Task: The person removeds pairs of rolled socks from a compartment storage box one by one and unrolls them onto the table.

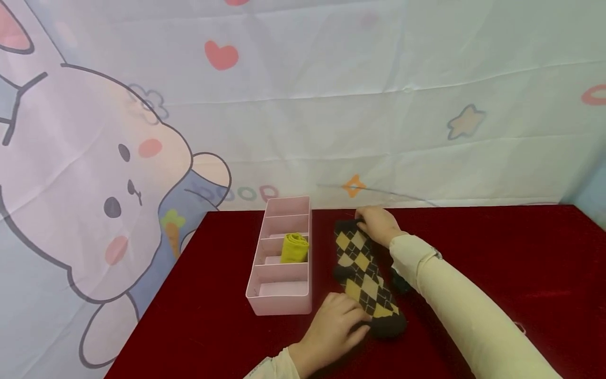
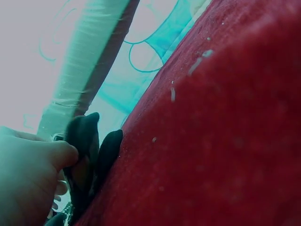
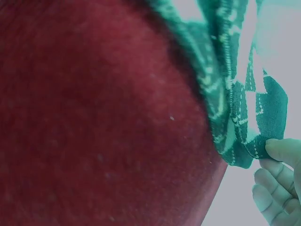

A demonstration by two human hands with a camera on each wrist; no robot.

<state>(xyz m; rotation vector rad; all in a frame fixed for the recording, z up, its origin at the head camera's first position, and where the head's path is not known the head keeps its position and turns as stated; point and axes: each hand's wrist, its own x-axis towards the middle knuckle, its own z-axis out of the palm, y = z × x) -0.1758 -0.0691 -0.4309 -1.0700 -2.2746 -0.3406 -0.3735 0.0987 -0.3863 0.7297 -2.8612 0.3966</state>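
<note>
A black and yellow argyle sock [image 1: 363, 271] lies stretched along the red table [image 1: 497, 252], just right of a pink divided box [image 1: 279, 297]. My left hand [image 1: 338, 321] pinches the sock's near, dark end [image 2: 87, 141]. At the far end my right hand [image 1: 376, 223] pinches the sock's edge [image 3: 254, 136] between thumb and fingers. A rolled yellow sock [image 1: 294, 247] sits in the box's third compartment from the near end.
The pink box has several compartments in a row; the nearest and the farthest show nothing inside. A cartoon rabbit backdrop [image 1: 118, 173] hangs behind and left of the table. Bare red cloth stretches to the right of my right sleeve [image 1: 473, 310].
</note>
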